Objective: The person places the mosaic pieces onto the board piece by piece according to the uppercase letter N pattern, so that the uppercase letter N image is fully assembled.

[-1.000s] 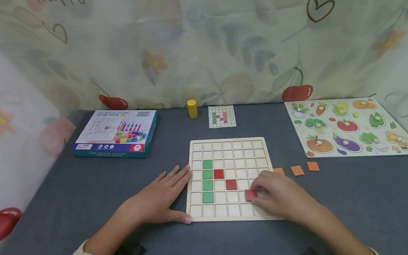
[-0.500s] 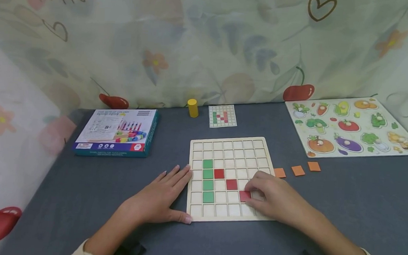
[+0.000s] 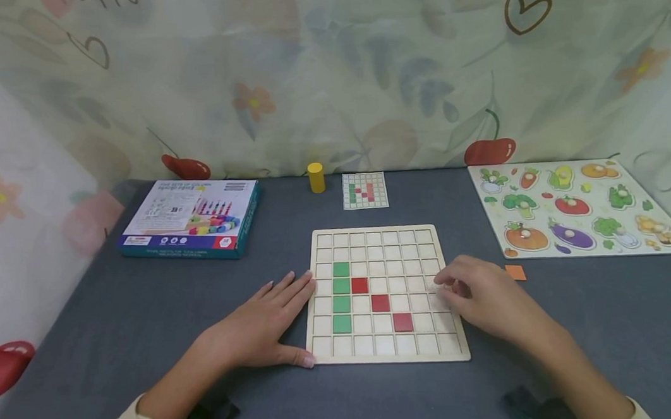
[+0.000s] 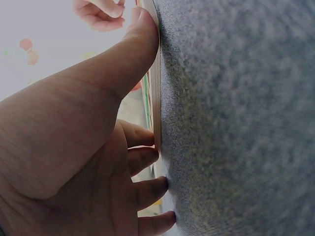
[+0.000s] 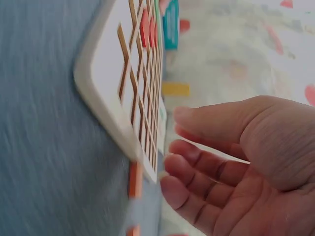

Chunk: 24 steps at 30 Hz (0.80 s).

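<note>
A wooden grid board [image 3: 385,345] lies on the table. Several green tiles [image 3: 341,305] form a column in its cells, and three red tiles [image 3: 402,322] step diagonally down to the right. Along the board's left edge rests my left hand [image 3: 261,329], fingers spread, thumb at the near corner; the left wrist view shows fingertips [image 4: 156,184] against the edge and cloth. My right hand [image 3: 484,299] hovers by the board's right edge with loosely bent fingers and nothing between them. An orange tile [image 3: 515,273] shows beyond it; the right wrist view has orange tiles [image 5: 134,179] beside the board.
Behind the board lie a small pattern card [image 3: 365,191] and a standing yellow cylinder [image 3: 316,178]. A boxed toy set [image 3: 189,218] sits at the left, a vegetable puzzle board [image 3: 546,211] at the back right. A printed curtain [image 3: 342,77] hangs behind the dark tablecloth.
My right hand has let go of the third red tile, which now lies in a cell in the second row from the front. The hand has moved right and away; the left stays still.
</note>
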Tool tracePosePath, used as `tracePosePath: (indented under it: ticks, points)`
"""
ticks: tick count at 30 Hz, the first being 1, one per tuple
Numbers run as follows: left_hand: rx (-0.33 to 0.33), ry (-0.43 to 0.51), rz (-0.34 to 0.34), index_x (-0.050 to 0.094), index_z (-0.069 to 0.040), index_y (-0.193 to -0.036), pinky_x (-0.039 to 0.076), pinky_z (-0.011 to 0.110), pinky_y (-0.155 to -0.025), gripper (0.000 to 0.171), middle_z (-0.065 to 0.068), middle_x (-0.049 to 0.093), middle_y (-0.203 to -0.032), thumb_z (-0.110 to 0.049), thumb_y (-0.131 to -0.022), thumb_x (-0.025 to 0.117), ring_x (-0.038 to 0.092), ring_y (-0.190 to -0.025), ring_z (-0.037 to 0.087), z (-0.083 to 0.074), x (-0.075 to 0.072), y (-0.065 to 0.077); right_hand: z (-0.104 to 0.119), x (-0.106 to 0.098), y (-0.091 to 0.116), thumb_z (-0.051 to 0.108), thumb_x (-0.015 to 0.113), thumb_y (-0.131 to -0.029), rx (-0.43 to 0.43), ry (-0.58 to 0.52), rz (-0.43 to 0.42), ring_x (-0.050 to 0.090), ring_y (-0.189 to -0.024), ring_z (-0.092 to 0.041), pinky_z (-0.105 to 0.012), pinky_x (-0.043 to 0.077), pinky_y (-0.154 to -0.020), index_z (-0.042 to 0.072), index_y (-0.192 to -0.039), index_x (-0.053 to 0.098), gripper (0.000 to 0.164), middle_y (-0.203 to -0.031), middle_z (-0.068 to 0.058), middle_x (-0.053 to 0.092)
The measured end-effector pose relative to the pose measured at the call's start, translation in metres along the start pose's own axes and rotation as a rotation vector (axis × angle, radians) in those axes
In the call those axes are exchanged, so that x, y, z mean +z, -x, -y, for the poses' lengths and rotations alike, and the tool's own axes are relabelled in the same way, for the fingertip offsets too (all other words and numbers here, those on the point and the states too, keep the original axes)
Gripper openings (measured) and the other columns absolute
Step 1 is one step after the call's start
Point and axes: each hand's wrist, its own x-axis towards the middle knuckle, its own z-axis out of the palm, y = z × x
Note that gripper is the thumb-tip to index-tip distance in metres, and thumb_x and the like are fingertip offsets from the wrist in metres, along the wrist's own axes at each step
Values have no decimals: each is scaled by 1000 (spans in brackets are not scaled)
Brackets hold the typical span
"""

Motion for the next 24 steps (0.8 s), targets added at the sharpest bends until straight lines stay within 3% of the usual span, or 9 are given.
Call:
tracePosePath:
  ticks: [9,24]
  points:
    - [5,5,-3,14,-16,-163,14,55,-119,118,0,10,-168,-81,-76,61,6,-152,28,0,0,0,-29,-10,2,10,85,-81,51,122,61,55,-76,-13,-39,49,-68,8,-104,76,25,-93,1,63]
    - [3,4,-4,15,-16,-163,14,55,-119,118,0,10,-168,-81,-76,61,6,-152,27,0,0,0,-35,-10,1,9,84,-79,68,132,73,52,-75,-14,-38,46,-66,10,-98,74,21,-86,4,61]
